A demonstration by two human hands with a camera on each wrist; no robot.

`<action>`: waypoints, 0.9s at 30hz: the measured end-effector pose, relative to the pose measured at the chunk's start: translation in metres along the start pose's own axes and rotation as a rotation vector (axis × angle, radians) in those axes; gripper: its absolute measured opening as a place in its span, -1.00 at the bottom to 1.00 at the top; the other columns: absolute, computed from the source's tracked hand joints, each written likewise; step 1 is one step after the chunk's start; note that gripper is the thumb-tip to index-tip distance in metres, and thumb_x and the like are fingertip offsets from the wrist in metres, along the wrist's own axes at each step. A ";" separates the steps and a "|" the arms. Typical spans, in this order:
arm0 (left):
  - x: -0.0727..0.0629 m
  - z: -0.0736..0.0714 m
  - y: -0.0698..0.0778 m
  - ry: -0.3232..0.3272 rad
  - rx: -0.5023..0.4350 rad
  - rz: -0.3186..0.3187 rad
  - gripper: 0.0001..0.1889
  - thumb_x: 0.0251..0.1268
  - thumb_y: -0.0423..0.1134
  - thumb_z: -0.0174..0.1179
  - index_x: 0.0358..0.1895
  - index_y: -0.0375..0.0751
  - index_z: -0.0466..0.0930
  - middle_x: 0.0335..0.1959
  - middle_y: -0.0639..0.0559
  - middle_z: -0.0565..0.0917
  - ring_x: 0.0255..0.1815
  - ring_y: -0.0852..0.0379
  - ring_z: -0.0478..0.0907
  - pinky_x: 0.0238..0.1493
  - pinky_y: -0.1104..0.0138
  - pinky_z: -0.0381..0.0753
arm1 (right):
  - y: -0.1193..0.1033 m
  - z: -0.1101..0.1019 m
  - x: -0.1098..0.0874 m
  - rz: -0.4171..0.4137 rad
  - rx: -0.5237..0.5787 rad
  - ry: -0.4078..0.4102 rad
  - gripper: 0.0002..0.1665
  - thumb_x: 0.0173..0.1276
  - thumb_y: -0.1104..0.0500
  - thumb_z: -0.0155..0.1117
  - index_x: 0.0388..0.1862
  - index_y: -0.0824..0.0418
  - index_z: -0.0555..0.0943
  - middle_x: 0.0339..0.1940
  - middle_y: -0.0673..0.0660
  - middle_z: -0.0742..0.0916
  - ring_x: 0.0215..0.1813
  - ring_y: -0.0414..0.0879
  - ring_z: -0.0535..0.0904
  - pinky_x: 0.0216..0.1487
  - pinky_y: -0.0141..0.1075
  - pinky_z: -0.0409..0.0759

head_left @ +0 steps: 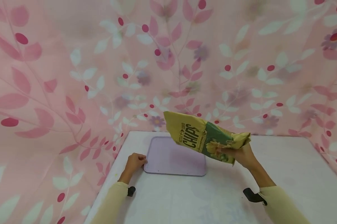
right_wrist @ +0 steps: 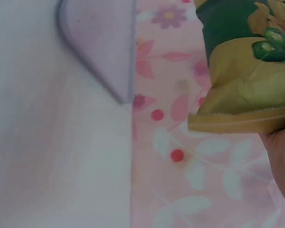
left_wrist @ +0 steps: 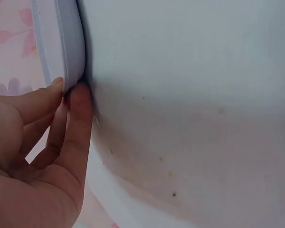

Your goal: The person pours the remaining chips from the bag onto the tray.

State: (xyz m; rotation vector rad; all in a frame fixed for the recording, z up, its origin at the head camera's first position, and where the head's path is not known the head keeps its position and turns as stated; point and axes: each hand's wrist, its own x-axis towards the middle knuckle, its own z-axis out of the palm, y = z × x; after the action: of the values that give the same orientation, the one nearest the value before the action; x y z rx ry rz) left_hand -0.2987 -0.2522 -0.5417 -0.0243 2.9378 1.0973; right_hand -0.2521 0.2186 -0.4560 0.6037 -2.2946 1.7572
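Observation:
A yellow-and-green chips bag (head_left: 192, 134) is held up over the back right part of a lilac tray (head_left: 171, 163). My right hand (head_left: 243, 155) grips it by its lower right end, and the bag slants with its other end up and to the left. Whether that upper end is torn open I cannot tell. In the right wrist view the bag (right_wrist: 247, 76) hides most of the hand. At the tray's left rim, my left hand (head_left: 135, 163) pinches the edge; the left wrist view shows thumb and fingers on the tray (left_wrist: 71, 42).
The tray lies flat on a white-covered table (head_left: 213, 199). Small crumbs or specks (left_wrist: 174, 194) dot the cloth near my left hand. Behind the table and at its sides hangs a pink floral curtain (head_left: 185, 62). Black wrist straps (head_left: 253, 196) hang below both sleeves.

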 end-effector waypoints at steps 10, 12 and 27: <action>-0.004 -0.003 -0.007 -0.040 -0.088 -0.034 -0.76 0.04 -0.43 0.42 -0.17 -0.43 0.74 -0.37 -0.15 0.74 -0.53 0.17 0.62 -0.43 0.33 0.62 | -0.020 0.011 -0.008 0.102 -0.079 -0.020 -0.43 0.03 0.26 0.59 0.02 0.32 0.55 -0.13 0.14 0.71 -0.12 -0.26 0.64 -0.13 -0.35 0.63; -0.004 -0.002 -0.007 -0.044 -0.117 -0.043 -0.75 0.05 -0.45 0.41 -0.16 -0.44 0.73 -0.35 -0.18 0.74 -0.53 0.15 0.64 -0.43 0.32 0.63 | -0.021 0.008 -0.003 0.047 -0.020 -0.008 -0.43 0.05 0.34 0.55 0.06 0.31 0.54 -0.08 0.16 0.70 -0.06 -0.20 0.65 -0.09 -0.32 0.63; -0.008 0.002 -0.001 -0.052 -0.103 0.027 -0.57 0.11 -0.47 0.37 0.11 -0.40 0.62 -0.43 -0.06 0.69 -0.51 0.17 0.57 -0.44 0.34 0.57 | -0.014 0.006 0.001 0.073 -0.078 -0.001 -0.39 0.05 0.28 0.58 0.09 0.26 0.53 -0.09 0.00 0.70 -0.06 -0.29 0.62 -0.10 -0.39 0.61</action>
State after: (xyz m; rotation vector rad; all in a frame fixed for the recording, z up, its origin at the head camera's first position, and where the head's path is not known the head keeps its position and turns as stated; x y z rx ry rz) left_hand -0.2908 -0.2510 -0.5438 0.0431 2.8412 1.2322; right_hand -0.2462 0.2095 -0.4447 0.5130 -2.4021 1.6897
